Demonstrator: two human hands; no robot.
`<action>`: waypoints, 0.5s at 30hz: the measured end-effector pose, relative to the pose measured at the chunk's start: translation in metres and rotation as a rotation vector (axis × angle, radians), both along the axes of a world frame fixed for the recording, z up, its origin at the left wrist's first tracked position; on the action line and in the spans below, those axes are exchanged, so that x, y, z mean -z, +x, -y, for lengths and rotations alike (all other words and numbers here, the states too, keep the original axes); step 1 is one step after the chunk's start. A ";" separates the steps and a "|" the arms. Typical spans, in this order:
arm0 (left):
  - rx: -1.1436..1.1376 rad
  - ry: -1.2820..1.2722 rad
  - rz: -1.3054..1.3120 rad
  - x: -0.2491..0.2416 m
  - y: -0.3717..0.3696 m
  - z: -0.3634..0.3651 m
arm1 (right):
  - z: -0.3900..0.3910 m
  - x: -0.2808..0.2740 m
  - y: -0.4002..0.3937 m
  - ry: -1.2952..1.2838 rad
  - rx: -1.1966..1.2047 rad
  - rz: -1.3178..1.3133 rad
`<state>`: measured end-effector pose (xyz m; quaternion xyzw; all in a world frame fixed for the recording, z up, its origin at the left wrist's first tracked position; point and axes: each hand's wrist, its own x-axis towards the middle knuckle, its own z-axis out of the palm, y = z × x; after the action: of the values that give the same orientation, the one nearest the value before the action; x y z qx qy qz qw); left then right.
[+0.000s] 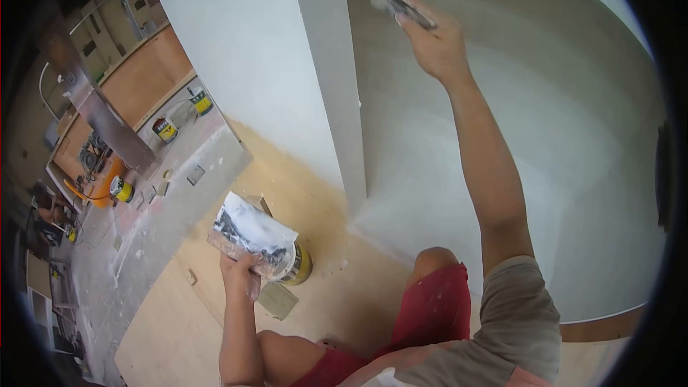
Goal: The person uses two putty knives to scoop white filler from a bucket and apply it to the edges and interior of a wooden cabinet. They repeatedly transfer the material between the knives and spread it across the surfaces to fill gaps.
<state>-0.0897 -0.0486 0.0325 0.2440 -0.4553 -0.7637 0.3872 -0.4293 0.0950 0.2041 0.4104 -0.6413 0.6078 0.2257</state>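
My right hand [438,44] is raised high, fingers wrapped round the handle of a putty knife [401,6]. White paste coats the knife's blade, which is in front of the grey-white curved surface [502,193]. Lower left, my left hand [240,277] grips the near edge of a flat putty board [252,233], smeared with white and dark paste and tilted. Partly behind the board stands a yellow can [304,266]. Just below it, a flat greenish block [278,300] lies on the wooden surface. A tall white panel [251,50] rises between my hands.
Several yellow-labelled cans, among them one can [165,130], stand on the stained floor [143,244] at left. Beyond are a brown post [100,107] and an orange machine [97,183]. Light wooden boarding [179,315] lies beneath me. Another person [54,211] is at far left.
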 end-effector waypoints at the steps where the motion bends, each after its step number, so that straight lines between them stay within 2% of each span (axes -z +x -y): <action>1: -0.017 0.004 0.013 0.001 0.000 0.000 | 0.007 -0.011 -0.007 -0.009 -0.007 -0.006; 3: -0.028 0.002 0.033 0.006 0.005 0.005 | 0.021 -0.025 -0.019 -0.095 -0.081 -0.300; 4: -0.031 0.005 0.057 0.009 0.006 0.007 | 0.027 -0.034 -0.026 -0.096 -0.089 -0.299; 6: -0.050 0.002 0.050 0.007 0.005 0.006 | 0.035 -0.051 -0.035 -0.119 -0.032 -0.659; 10: -0.060 -0.035 0.124 0.013 0.010 0.017 | 0.049 -0.072 -0.033 -0.088 -0.013 -0.764; 13: -0.093 -0.003 0.133 0.011 0.008 0.016 | 0.055 -0.056 -0.042 -0.100 -0.060 -0.853; 15: -0.122 0.006 0.148 0.012 0.007 0.018 | 0.053 -0.041 -0.042 -0.111 0.003 -0.935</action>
<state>-0.0829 -0.0663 0.0208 0.3282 -0.4646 -0.7200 0.3975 -0.4709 0.0417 0.2448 0.6263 -0.4382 0.3908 0.5128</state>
